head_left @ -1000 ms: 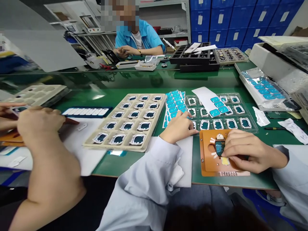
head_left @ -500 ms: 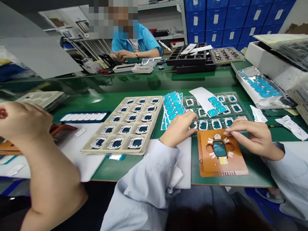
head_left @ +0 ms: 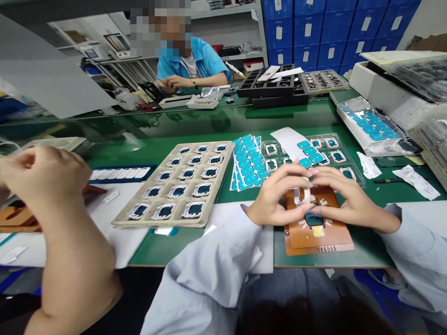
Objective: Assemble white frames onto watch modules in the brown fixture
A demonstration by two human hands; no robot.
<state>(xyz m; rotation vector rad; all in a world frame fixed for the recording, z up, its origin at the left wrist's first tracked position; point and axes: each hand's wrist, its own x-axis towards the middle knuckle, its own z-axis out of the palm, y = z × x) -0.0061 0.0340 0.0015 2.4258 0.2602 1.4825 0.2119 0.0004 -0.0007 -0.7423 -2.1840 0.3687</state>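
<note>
My left hand (head_left: pixel 279 197) and my right hand (head_left: pixel 345 197) meet over an orange jig (head_left: pixel 335 244). Between their bent fingers and thumbs is a small white frame-shaped part (head_left: pixel 296 195), held tilted and partly hidden by the fingers. Below it, a dark rounded-square piece (head_left: pixel 314 220) lies in the middle of the jig, with white tabs around it and a yellow tab (head_left: pixel 318 231) at its near side. Behind the hands, a clear tray (head_left: pixel 359 179) carries white frames with dark teal centres. A sheet of blue labels (head_left: pixel 284 139) rests across that tray.
A beige tray (head_left: pixel 164 186) of framed parts stands to the left, beside more blue label sheets (head_left: pixel 246 163). Another person's forearm (head_left: pixel 77 237) is at far left; a person in blue (head_left: pixel 195 60) sits opposite. A bagged label stack (head_left: pixel 373 123) and crumpled white paper (head_left: pixel 417 181) lie right.
My left hand has come from the clear tray to the jig, and a white frame now shows between both hands. My right hand has closed in from the jig's far edge.
</note>
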